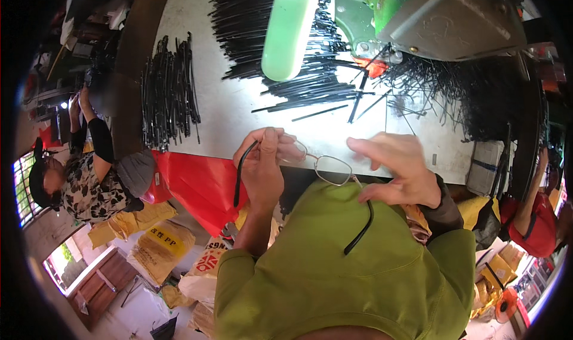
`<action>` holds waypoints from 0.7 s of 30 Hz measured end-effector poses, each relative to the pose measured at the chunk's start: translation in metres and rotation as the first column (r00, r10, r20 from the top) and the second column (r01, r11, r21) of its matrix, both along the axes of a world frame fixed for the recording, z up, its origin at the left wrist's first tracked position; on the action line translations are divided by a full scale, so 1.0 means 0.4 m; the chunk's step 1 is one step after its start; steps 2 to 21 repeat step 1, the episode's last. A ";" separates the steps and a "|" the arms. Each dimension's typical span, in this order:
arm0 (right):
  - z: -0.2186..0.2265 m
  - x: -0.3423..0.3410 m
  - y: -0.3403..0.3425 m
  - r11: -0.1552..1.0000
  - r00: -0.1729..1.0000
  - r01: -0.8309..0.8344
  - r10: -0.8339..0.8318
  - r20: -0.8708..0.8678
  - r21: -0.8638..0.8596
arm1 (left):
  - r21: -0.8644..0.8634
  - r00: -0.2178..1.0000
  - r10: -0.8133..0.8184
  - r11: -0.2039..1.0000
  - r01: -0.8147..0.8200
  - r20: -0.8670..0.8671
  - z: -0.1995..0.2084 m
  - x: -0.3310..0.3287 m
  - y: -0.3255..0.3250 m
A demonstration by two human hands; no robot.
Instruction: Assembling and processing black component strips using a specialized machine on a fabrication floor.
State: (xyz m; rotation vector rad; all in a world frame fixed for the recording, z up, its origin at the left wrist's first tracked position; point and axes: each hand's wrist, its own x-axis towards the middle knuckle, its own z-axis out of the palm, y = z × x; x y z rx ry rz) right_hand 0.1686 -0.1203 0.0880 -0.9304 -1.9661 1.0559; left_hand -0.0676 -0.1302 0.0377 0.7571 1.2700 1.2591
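My left hand (260, 176) pinches a pair of thin-framed eyeglasses (333, 170) by one lens, between thumb and fingers. One dark temple arm curves down beside that hand; the other hangs in front of my green top. To the right, my right hand (401, 166) is slightly blurred, its thumb and fingers spread around the free lens side without gripping it. Beyond both hands, many thin black strips (310, 92) lie on the white table (233, 110).
A green lamp (289, 39) hangs over the table. A green machine with a grey metal cover (453, 24) stands at the far right, next to a tangled black pile (483, 95). A neat black bundle (171, 92) lies left. Co-workers sit at both sides.
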 end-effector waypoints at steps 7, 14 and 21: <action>0.001 0.003 -0.008 1.000 1.000 0.000 0.000 0.005 -0.009 | 0.032 1.000 -0.005 0.999 0.005 -0.003 -0.003 0.004 0.000; 0.001 0.003 -0.008 1.000 1.000 0.000 0.000 0.005 -0.009 | 0.032 1.000 -0.005 0.999 0.005 -0.003 -0.003 0.004 0.000; 0.001 0.003 -0.008 1.000 1.000 0.000 0.000 0.005 -0.009 | 0.032 1.000 -0.005 0.999 0.005 -0.003 -0.003 0.004 0.000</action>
